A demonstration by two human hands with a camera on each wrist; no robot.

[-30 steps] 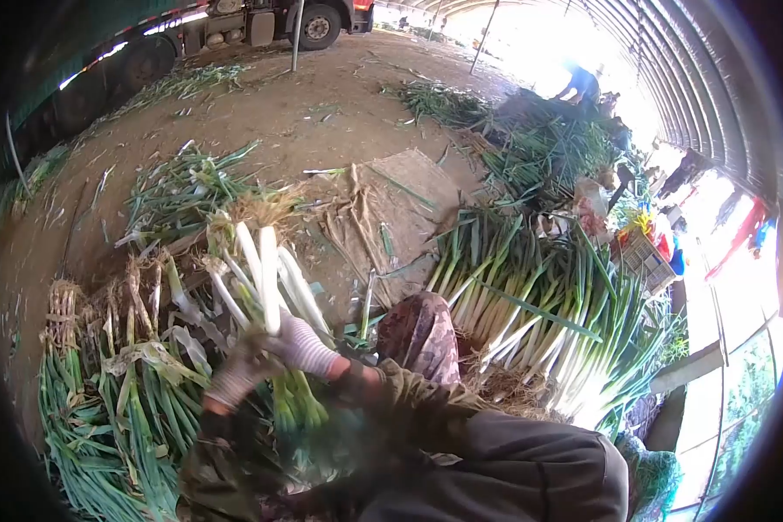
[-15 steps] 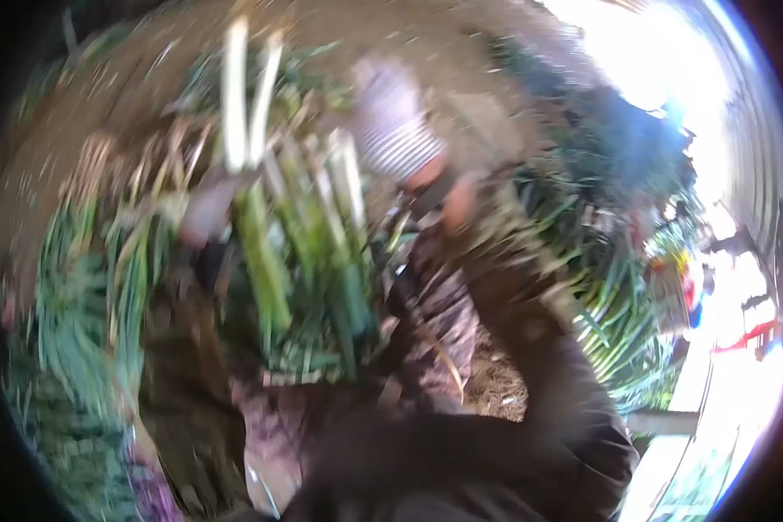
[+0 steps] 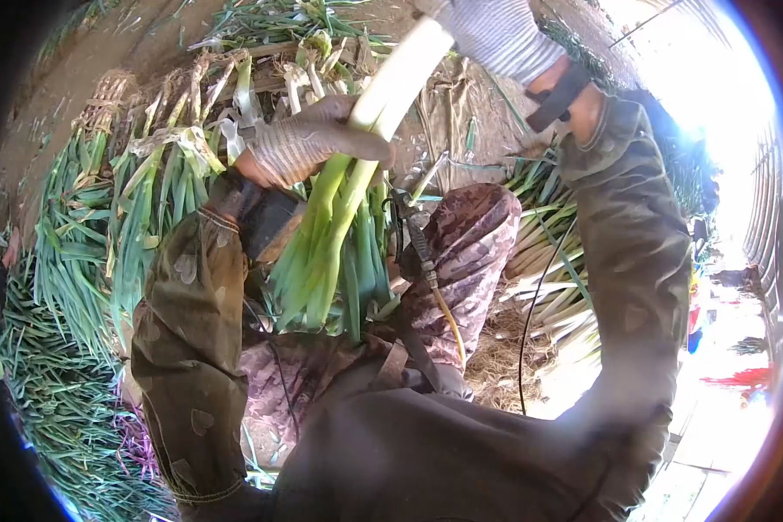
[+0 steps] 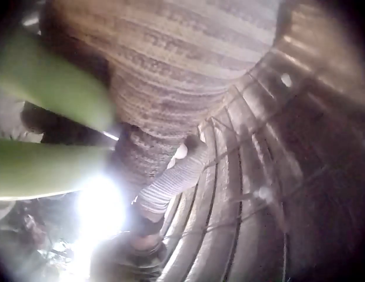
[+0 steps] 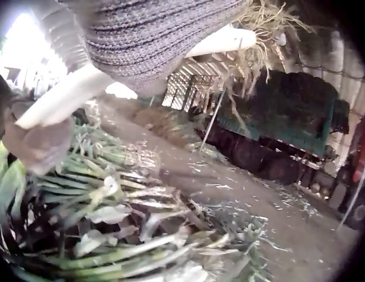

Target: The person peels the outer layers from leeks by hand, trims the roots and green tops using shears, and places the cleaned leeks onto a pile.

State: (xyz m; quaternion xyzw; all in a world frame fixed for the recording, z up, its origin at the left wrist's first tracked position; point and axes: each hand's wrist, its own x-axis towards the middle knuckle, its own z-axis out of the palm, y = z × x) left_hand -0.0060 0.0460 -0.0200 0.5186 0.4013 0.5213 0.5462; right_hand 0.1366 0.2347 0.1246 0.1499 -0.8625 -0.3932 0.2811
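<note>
Two thick green onions slant up between my hands, white shafts uppermost and green leaves hanging below. My left hand, in a striped knit glove, grips them where white turns to green. Higher up, at the top of the head view, my gloved right hand holds the white shafts. The right wrist view shows its fingers curled round them, with stringy roots sticking out past the hand. Under my left hand, more green leaves hang in front of my lap.
Bundled green onions lie in a row at the left. Another pile lies beyond my right knee. Loose trimmings cover the ground ahead. A truck stands farther off in the right wrist view. A cable runs beside my right leg.
The right hand came off the onions, swung right, and now grips them near the roots. The left hand kept its hold. The onions tilted rightward, and the head view turned down.
</note>
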